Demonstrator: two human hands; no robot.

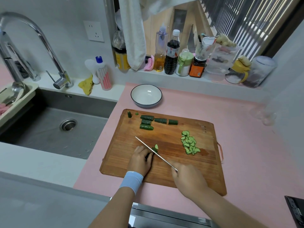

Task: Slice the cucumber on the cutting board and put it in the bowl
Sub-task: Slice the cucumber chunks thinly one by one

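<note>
Midway: pale green half-moon slices [190,143] piled near wooden cutting board [205,170]'s right edge; dark cucumber chunks [147,121] uncut at far edge; white dark-rimmed bowl [146,95] empty. Left hand [141,159] pinning cucumber piece [154,149], right hand [187,176] clamped on steel knife [154,152].

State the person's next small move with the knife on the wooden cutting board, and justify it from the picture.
Probably another downward slice: the right hand holds the long steel knife across the short dark-green cucumber piece pinned by the left hand, only partly cut. The white dark-rimmed bowl is empty.
</note>
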